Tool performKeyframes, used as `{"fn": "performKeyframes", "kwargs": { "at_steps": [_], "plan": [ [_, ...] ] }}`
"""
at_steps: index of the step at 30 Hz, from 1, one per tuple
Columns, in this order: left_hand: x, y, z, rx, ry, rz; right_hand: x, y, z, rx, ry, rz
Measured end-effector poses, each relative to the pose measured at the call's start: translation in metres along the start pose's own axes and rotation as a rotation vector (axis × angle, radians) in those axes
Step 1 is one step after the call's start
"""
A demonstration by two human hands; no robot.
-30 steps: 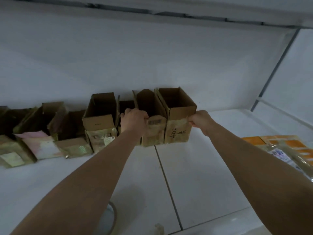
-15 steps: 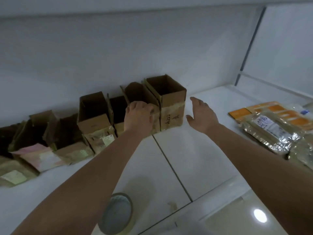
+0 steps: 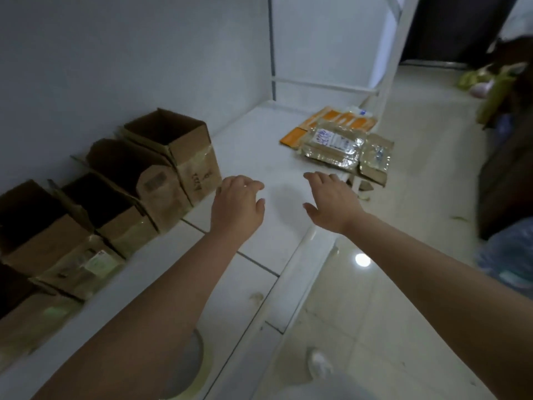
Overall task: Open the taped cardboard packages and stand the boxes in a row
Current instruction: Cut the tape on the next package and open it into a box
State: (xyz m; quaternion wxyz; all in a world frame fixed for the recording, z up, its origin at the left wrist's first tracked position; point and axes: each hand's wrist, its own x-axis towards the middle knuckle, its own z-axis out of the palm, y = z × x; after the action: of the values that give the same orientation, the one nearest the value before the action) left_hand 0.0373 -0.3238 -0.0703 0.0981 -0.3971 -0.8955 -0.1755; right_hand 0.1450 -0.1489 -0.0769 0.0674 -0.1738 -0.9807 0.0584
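Note:
Several opened cardboard boxes stand in a row along the wall at the left; the rightmost box (image 3: 184, 148) and its neighbour (image 3: 144, 180) stand upright with flaps open. My left hand (image 3: 236, 206) hovers just right of the row, fingers relaxed, holding nothing. My right hand (image 3: 331, 200) is stretched out over the white ledge (image 3: 259, 151), fingers spread, empty. Beyond it lies a pile of taped packages: a flat taped cardboard package (image 3: 334, 145), a smaller one (image 3: 375, 160) and orange envelopes (image 3: 331, 122) under them.
A roll of tape (image 3: 190, 368) lies on the ledge under my left forearm. The ledge's front edge drops to a glossy tiled floor (image 3: 403, 284). Dark furniture (image 3: 507, 157) and a blue bag (image 3: 507, 255) stand at the right.
Both hands have let go of the boxes and moved right toward the package pile. My view has swung right and down, showing the floor.

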Motion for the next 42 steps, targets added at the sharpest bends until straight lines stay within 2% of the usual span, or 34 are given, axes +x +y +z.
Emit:
{"fn": "performKeyframes", "kwargs": {
  "at_steps": [6,13,22,28,42],
  "plan": [
    [-0.003,0.033,0.026,-0.061,-0.076,0.058,-0.032,0.033,0.008,0.010,-0.058,0.132],
    [0.024,0.051,0.050,-0.033,-0.111,0.010,-0.015,0.081,0.014,0.023,-0.074,0.135],
    [0.107,0.128,0.103,-0.052,-0.106,-0.059,0.032,0.205,0.004,0.011,-0.102,0.159],
    [0.145,0.159,0.132,-0.024,-0.140,-0.084,0.055,0.258,0.006,0.037,-0.101,0.153],
    [0.248,0.141,0.168,-0.004,-0.176,-0.027,0.137,0.304,0.027,0.138,-0.092,0.285]
  ]
}}
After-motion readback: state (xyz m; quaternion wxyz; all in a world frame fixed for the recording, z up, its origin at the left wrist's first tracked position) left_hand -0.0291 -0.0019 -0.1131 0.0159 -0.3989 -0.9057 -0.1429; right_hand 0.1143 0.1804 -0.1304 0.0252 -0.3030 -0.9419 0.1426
